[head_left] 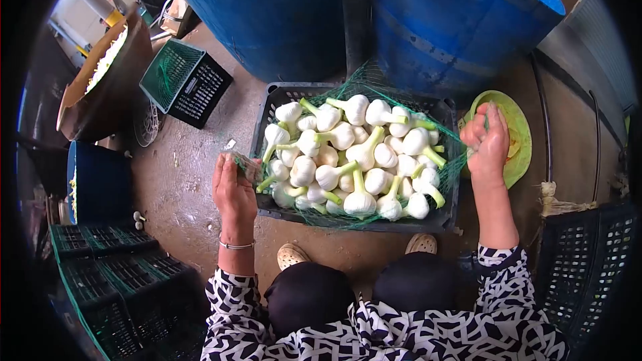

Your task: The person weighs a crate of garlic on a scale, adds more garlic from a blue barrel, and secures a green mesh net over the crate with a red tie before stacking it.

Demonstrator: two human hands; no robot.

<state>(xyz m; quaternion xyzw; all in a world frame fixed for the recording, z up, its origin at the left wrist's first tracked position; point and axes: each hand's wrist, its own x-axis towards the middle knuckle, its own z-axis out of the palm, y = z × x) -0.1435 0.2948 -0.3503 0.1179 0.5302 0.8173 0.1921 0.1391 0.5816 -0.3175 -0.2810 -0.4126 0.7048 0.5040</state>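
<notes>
Many white garlic bulbs (361,154) with short green stems fill a black plastic crate (354,222) on the floor in front of me. Green netting (374,83) lines the crate and stretches out past both of its sides. At the crate's left edge, my left hand (234,190) is closed on a gathered part of the net. My right hand (487,139), raised beyond the right edge, grips the net's other side, which is pulled taut toward it.
Two large blue barrels (267,20) stand behind the crate. A yellow-green basin (518,134) is at the right, beside a black crate (588,267). At the left are a small black crate (200,90), a brown tub (127,73) and stacked dark crates (127,287).
</notes>
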